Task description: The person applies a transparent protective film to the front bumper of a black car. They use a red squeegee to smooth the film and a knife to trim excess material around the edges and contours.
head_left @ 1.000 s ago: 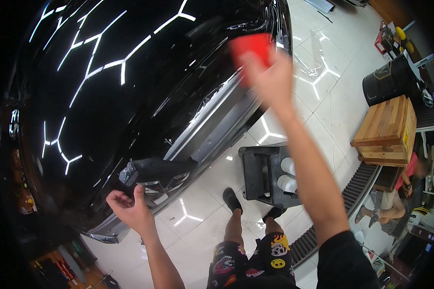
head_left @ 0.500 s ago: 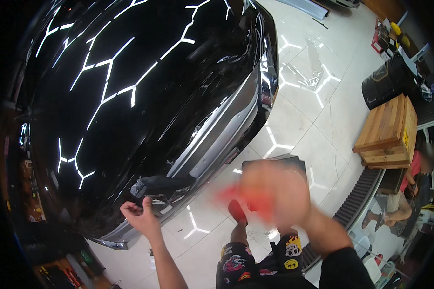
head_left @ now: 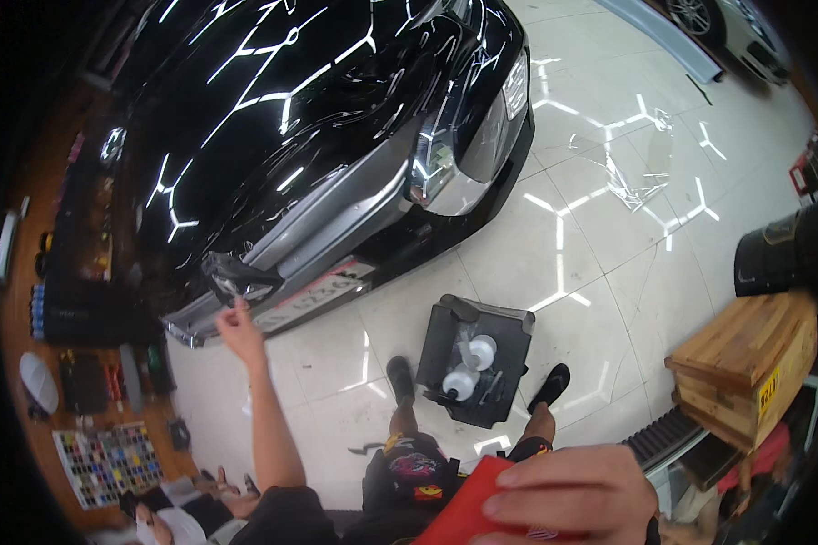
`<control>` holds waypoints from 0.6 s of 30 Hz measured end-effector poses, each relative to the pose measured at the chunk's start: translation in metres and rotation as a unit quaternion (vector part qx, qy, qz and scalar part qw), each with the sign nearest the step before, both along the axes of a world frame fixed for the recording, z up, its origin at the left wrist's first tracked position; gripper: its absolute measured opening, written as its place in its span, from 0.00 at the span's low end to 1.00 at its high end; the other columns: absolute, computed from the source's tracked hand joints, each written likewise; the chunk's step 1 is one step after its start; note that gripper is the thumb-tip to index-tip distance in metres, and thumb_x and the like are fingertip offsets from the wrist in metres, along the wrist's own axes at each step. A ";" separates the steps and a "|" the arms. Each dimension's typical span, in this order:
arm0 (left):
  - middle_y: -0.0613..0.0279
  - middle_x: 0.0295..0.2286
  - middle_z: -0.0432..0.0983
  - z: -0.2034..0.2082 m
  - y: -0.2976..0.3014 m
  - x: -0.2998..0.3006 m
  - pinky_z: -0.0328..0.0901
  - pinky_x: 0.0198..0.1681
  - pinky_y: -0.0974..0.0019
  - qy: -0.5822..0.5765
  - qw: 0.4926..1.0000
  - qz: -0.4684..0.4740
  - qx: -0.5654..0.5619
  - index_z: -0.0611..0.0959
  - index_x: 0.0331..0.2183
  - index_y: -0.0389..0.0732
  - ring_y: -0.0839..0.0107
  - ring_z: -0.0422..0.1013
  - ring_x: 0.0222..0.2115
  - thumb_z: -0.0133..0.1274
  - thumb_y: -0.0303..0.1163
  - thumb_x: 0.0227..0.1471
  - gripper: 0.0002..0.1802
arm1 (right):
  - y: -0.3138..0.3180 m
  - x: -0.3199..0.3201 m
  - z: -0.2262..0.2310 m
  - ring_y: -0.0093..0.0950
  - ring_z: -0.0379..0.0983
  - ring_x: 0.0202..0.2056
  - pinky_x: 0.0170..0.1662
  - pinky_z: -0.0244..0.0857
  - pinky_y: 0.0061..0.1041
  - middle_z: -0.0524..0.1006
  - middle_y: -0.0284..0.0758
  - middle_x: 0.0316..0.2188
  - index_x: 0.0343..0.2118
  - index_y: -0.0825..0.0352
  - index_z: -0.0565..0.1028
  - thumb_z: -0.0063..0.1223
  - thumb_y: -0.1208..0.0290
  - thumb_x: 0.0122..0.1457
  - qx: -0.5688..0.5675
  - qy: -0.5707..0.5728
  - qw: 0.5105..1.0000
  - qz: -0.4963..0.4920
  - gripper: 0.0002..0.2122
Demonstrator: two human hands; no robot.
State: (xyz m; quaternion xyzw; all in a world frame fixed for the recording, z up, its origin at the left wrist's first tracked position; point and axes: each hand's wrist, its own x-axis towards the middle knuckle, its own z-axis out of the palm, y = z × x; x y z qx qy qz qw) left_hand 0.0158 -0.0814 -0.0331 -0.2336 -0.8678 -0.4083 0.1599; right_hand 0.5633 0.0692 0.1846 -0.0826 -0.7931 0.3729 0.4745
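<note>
A black car's hood (head_left: 273, 118) fills the upper left, its glossy surface rippled toward the front edge, like loose film. At that edge hangs a crumpled dark film flap (head_left: 238, 275), by the car's licence plate (head_left: 318, 295). My left hand (head_left: 243, 336) reaches up to it, thumb and fingers pinched together at its lower end. Close to the camera, at the bottom, my right hand (head_left: 577, 500) is closed around a flat red piece (head_left: 459, 510). Its exact kind is unclear, and its lower part is cut off.
Between my feet stands a black caddy (head_left: 509, 372) with white-topped bottles (head_left: 460, 385). On the right are a wooden box (head_left: 736, 354) and a black drum (head_left: 777, 250). Clear film scraps (head_left: 641, 186) lie on the tiled floor. People (head_left: 177, 513) sit at lower left.
My right hand has come down and nearer with the red piece. My left hand has gone from a raised thumb beside the flap to a pinch at it. The view has shifted, showing the caddy fully.
</note>
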 end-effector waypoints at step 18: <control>0.58 0.36 0.73 0.030 0.138 0.423 0.67 0.40 0.63 -0.286 0.938 -0.195 -0.015 0.79 0.41 0.38 0.66 0.69 0.33 0.70 0.33 0.52 0.19 | 0.294 0.080 -0.142 0.33 0.79 0.42 0.44 0.74 0.31 0.83 0.41 0.43 0.51 0.69 0.77 0.65 0.68 0.60 -0.147 -0.391 0.908 -0.026 0.18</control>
